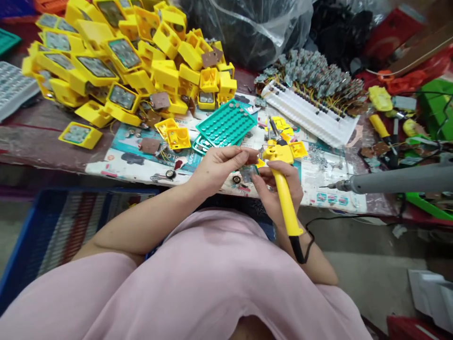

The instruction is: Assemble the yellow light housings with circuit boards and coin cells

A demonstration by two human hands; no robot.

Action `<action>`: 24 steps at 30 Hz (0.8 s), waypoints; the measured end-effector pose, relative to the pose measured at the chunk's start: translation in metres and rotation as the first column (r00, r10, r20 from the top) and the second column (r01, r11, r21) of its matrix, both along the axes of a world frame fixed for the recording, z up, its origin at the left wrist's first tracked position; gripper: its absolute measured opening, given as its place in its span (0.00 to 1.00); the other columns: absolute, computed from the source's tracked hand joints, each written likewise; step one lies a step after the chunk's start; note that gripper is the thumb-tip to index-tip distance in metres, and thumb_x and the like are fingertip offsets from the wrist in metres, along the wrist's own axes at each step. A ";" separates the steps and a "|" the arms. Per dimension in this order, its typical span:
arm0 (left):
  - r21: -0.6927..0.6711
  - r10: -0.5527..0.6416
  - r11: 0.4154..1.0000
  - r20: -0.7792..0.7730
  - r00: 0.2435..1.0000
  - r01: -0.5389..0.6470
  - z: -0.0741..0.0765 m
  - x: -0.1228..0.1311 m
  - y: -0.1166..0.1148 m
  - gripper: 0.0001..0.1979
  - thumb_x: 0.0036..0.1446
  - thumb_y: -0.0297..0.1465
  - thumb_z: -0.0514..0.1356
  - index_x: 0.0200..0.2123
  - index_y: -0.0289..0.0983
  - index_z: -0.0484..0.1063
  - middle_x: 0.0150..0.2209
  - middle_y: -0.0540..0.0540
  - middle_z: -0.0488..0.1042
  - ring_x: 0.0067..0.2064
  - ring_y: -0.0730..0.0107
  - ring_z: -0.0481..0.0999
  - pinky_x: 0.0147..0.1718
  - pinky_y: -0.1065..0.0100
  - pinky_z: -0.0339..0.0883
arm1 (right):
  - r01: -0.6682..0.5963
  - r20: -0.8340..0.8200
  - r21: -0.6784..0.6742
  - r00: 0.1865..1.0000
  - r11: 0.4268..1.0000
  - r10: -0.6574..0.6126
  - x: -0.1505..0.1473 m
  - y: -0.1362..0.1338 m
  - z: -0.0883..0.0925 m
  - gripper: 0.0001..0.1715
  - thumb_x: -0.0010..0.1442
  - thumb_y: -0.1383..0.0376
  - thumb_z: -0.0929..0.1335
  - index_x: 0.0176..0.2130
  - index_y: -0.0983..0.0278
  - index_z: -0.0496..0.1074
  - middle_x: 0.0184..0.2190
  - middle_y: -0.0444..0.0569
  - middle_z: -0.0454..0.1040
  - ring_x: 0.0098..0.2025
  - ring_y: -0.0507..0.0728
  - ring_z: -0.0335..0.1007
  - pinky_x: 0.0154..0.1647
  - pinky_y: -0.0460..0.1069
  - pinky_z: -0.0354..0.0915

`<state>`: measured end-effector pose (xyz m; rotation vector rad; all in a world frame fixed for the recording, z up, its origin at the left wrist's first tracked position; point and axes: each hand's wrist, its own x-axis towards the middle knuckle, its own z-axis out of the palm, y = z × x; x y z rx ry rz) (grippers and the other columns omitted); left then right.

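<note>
My left hand (219, 167) is closed in a pinch just above a small circuit board (248, 173); what its fingertips hold is too small to name. The board sits at the fingertips of my right hand (279, 189), whose fingers are curled round it. A yellow soldering iron (286, 200) with a black cord rests across that hand, its tip end pointing away from me. Just beyond are yellow plastic housings (279, 152). A small round black part (236, 180) lies between the hands, and another (170, 174) is to the left.
Yellow housings (122, 54) are heaped at the back left. A green tray (228, 123) lies mid-table. White racks (307, 113) beside many wired boards (318, 71) stand behind. A grey electric screwdriver (396, 180) juts in from the right. A blue crate (31, 231) is below left.
</note>
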<state>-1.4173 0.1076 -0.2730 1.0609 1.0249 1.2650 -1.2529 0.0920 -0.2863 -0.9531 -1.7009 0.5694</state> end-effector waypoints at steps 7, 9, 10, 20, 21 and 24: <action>0.077 0.011 0.997 -0.481 0.877 0.029 -0.002 -0.027 -0.001 0.12 0.53 0.38 0.66 0.36 0.36 0.81 0.25 0.50 0.78 0.26 0.74 0.75 0.27 0.72 0.68 | -0.028 0.307 0.080 0.952 0.996 0.002 0.027 0.020 -0.010 0.33 0.54 0.54 0.77 0.55 0.57 0.65 0.51 0.50 0.77 0.47 0.58 0.79 0.51 0.56 0.76; 0.159 0.033 0.982 -0.688 0.725 0.106 -0.001 -0.033 0.000 0.07 0.54 0.33 0.64 0.34 0.37 0.80 0.26 0.50 0.79 0.27 0.73 0.75 0.29 0.72 0.68 | -0.015 0.445 0.161 0.894 0.987 -0.059 0.034 0.029 -0.016 0.32 0.55 0.53 0.76 0.55 0.59 0.67 0.49 0.52 0.78 0.52 0.63 0.76 0.57 0.62 0.71; 0.189 0.050 0.970 -0.768 0.638 0.151 0.000 -0.034 0.000 0.06 0.55 0.32 0.63 0.33 0.37 0.80 0.27 0.50 0.80 0.28 0.72 0.77 0.31 0.72 0.68 | -0.033 0.486 0.175 0.872 0.984 -0.057 0.036 0.032 -0.019 0.30 0.57 0.54 0.74 0.55 0.60 0.67 0.48 0.52 0.78 0.51 0.63 0.76 0.57 0.63 0.71; 0.187 0.097 0.921 -0.960 0.263 0.341 -0.006 -0.030 0.007 0.12 0.60 0.31 0.57 0.38 0.40 0.81 0.35 0.46 0.83 0.37 0.64 0.81 0.35 0.67 0.69 | -0.092 0.500 0.211 0.866 0.973 -0.026 0.036 0.027 -0.011 0.20 0.62 0.54 0.71 0.50 0.58 0.70 0.42 0.47 0.81 0.43 0.56 0.79 0.51 0.54 0.74; 0.189 0.100 0.920 -0.960 0.262 0.342 -0.007 -0.030 0.007 0.12 0.60 0.31 0.56 0.38 0.40 0.81 0.36 0.45 0.82 0.37 0.65 0.81 0.35 0.67 0.69 | -0.053 0.464 0.226 0.884 0.973 -0.060 0.039 0.025 -0.007 0.18 0.61 0.54 0.72 0.47 0.58 0.72 0.39 0.45 0.82 0.41 0.56 0.80 0.49 0.53 0.75; 0.198 0.111 0.919 -0.960 0.256 0.341 -0.009 -0.030 0.006 0.12 0.60 0.31 0.56 0.38 0.40 0.81 0.36 0.45 0.82 0.37 0.65 0.80 0.35 0.68 0.69 | 0.014 0.342 0.228 0.935 0.974 -0.094 0.052 0.013 0.008 0.11 0.63 0.54 0.70 0.43 0.56 0.75 0.30 0.41 0.80 0.32 0.53 0.79 0.38 0.49 0.75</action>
